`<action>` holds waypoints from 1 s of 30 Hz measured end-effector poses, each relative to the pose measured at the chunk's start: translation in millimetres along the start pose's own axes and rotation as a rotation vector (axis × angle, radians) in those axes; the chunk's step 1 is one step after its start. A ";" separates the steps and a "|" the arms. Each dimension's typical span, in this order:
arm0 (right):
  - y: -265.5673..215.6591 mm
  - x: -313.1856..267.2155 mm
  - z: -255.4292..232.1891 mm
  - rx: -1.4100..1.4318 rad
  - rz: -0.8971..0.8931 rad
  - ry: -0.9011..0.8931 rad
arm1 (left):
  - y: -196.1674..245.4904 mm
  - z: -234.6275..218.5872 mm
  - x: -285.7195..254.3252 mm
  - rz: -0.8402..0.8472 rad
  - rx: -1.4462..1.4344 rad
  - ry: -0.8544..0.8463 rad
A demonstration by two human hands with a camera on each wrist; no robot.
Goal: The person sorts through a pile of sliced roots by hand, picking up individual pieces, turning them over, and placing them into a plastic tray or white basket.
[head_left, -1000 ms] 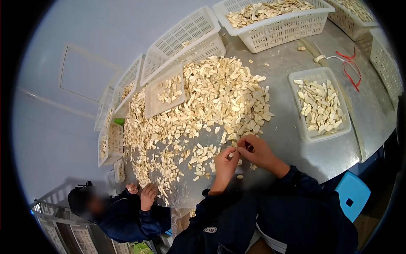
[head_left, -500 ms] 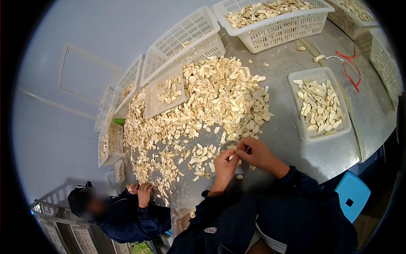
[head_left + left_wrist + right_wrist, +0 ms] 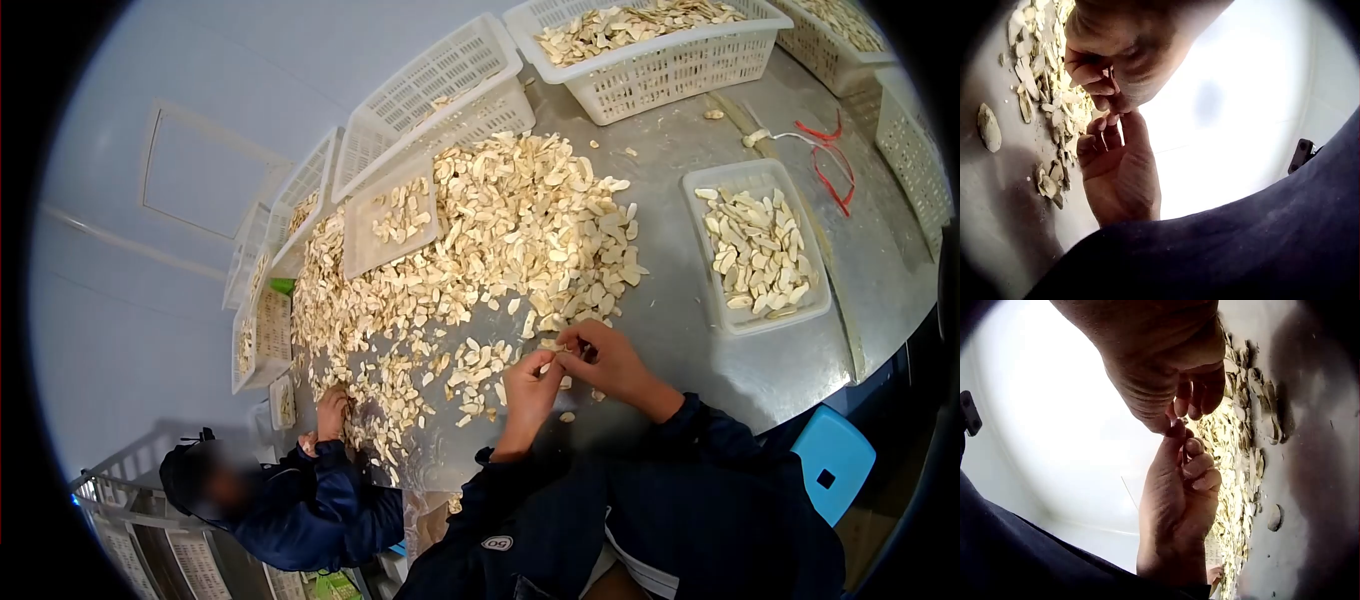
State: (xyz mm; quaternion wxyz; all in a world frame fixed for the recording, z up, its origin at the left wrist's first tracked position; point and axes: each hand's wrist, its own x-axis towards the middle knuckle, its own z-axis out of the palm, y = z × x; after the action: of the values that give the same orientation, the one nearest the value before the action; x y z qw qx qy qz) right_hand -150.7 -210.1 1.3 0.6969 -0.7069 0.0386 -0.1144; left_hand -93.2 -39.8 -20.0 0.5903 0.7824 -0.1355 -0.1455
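In the head view, the left hand and right hand meet fingertip to fingertip at the near edge of the slice pile. Between them they pinch a small pale slice, mostly hidden by the fingers. The left wrist view has the left hand above the right hand, thumbs and fingers bent towards each other. Seen from the right wrist, the right hand is above the left hand, whose fingers are curled. Loose slices lie beside the left hand.
A shallow tray of slices stands at the right, another tray on the pile. Perforated baskets line the far edge. Red cord lies at the right. Another person works at lower left; a blue stool stands lower right.
Both hands stay at the same spot, with small shifts of the fingers around the slice. The other person's one hand has moved up and away, onto slices farther off.
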 end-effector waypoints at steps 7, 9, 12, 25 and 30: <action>-2.1 0.0 -1.0 0.019 0.046 -0.028 | 11.3 -1.4 -2.3 0.033 0.123 -0.025; -1.2 0.0 -1.0 0.034 0.052 -0.033 | 16.7 -0.9 -3.3 0.056 0.156 -0.037; 0.9 0.1 -0.3 0.037 0.051 -0.044 | 19.7 0.6 -4.6 0.078 0.184 -0.034; 2.7 -0.9 1.4 0.048 0.066 0.001 | 14.8 -3.4 -4.3 -0.037 0.061 -0.038; 19.4 3.8 3.8 0.044 0.089 0.094 | 34.9 -47.0 36.9 -0.250 0.047 -0.097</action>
State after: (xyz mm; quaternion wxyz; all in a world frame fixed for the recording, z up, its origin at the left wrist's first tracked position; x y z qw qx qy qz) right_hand -144.2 -207.7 -17.6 0.7142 -0.6827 0.0999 -0.1173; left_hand -42.5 -21.8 23.4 0.5416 0.7989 -0.0689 -0.2522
